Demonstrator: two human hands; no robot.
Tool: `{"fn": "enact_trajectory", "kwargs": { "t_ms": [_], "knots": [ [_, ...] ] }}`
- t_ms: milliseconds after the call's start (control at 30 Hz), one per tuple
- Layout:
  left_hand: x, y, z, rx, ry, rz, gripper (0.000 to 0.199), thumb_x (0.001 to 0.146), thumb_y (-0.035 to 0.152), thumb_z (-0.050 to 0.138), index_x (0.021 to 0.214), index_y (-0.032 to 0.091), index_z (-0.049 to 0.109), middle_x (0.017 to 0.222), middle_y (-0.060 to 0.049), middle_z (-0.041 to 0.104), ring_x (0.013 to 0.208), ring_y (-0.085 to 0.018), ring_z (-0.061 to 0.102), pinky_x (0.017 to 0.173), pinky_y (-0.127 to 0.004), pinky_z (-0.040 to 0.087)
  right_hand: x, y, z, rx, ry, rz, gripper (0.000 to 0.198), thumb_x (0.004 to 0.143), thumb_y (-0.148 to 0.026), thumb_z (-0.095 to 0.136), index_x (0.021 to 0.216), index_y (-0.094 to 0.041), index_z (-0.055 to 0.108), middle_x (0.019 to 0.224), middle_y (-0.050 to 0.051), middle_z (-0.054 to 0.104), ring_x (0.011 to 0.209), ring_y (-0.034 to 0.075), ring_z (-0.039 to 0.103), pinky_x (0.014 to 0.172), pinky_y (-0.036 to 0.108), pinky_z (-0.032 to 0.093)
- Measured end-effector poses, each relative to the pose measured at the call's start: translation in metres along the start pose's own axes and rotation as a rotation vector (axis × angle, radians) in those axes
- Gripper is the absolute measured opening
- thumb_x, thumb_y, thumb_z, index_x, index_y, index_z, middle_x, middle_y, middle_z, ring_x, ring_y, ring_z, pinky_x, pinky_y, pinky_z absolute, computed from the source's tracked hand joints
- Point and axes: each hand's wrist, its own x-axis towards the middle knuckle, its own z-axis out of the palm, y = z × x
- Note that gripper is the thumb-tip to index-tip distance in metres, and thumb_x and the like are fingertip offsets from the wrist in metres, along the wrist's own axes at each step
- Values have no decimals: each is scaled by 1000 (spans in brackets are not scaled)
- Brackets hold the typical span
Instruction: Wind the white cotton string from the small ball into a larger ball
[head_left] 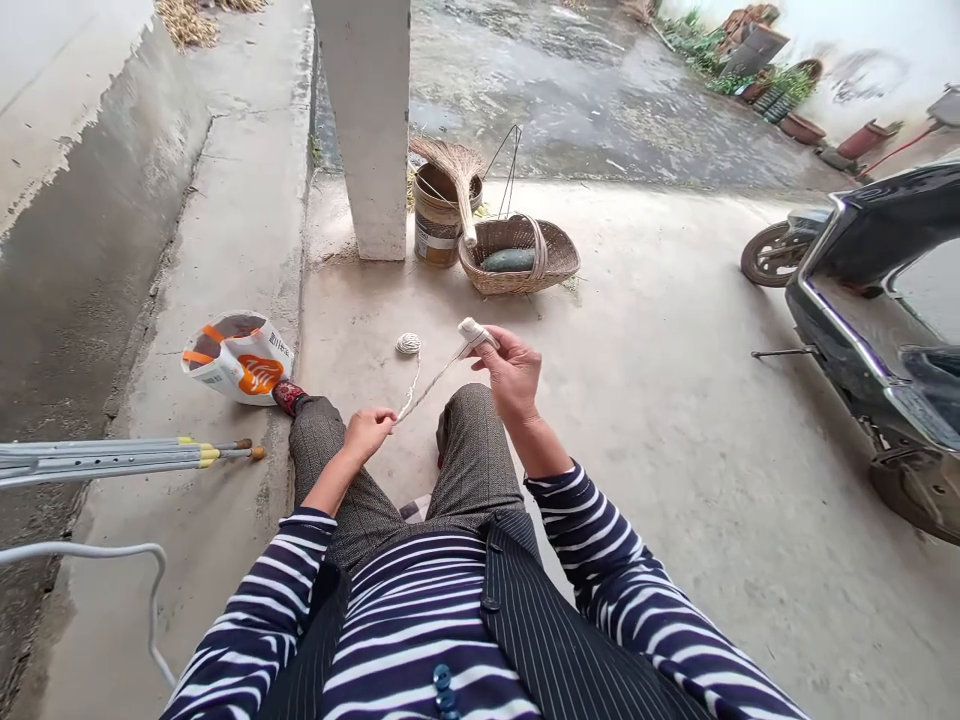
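So I'm sat on the concrete floor, right hand (pixel 516 375) pinched shut around a small white spool (pixel 475 333), left hand (pixel 367 432) closed on the string (pixel 431 385) a bit lower, over my left knee. The string runs taut between the two, then drops slack to the ball (pixel 408 343) lying on the floor just past my knees, short of the pillar (pixel 370 120).

What worries me: the ball's loose, so one hard tug and it probably rolls off toward the basket (pixel 517 258) or picks up grit. If my left pinch slips, tension goes and the wraps on the spool likely loosen. The string could also snag on my trousers.
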Motion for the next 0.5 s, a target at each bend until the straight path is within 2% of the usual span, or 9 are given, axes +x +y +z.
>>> {"fn": "enact_trajectory", "kwargs": {
  "t_ms": [67, 133, 200, 267, 367, 500],
  "knots": [
    [0, 3, -8, -29, 147, 67, 13, 68, 20, 61, 71, 21, 74, 68, -2, 73, 65, -17, 66, 52, -21, 46, -2, 3, 0, -15, -31, 27, 36, 78, -51, 77, 92, -17, 75, 73, 3, 73, 70, 19, 73, 57, 28, 55],
    [-3, 21, -10, -140, 211, 158, 19, 75, 26, 65, 89, 20, 76, 95, -6, 77, 86, -21, 70, 58, -23, 54, -8, 11, 4, -27, -51, 65, 37, 79, -51, 76, 92, -17, 76, 73, 4, 74, 70, 19, 73, 58, 27, 55],
    [-10, 48, -4, -321, 108, 214, 34, 79, 36, 69, 108, 18, 73, 114, -9, 73, 103, -25, 69, 61, -26, 59, -15, 18, 10, -49, -81, 90, 36, 80, -51, 75, 92, -17, 76, 73, 4, 74, 70, 19, 73, 59, 27, 55],
    [-19, 75, 7, -494, -20, 224, 46, 79, 40, 75, 118, 18, 69, 122, -11, 70, 110, -27, 67, 64, -28, 62, -20, 23, 17, -65, -116, 92, 34, 81, -50, 74, 93, -18, 77, 73, 3, 74, 69, 18, 71, 59, 27, 55],
    [-31, 100, 26, -636, -118, 174, 45, 77, 43, 81, 111, 15, 70, 109, -10, 72, 97, -24, 71, 71, -31, 61, -24, 26, 24, -53, -133, 83, 32, 80, -48, 74, 92, -18, 78, 73, 1, 73, 62, 15, 65, 58, 27, 55],
    [-36, 102, 32, -678, -130, 87, 43, 74, 49, 84, 94, 13, 73, 80, -5, 71, 69, -15, 66, 68, -28, 56, -24, 30, 22, -90, -126, 57, 31, 81, -47, 74, 91, -19, 79, 71, 0, 71, 58, 13, 60, 57, 26, 52]
  ]
}}
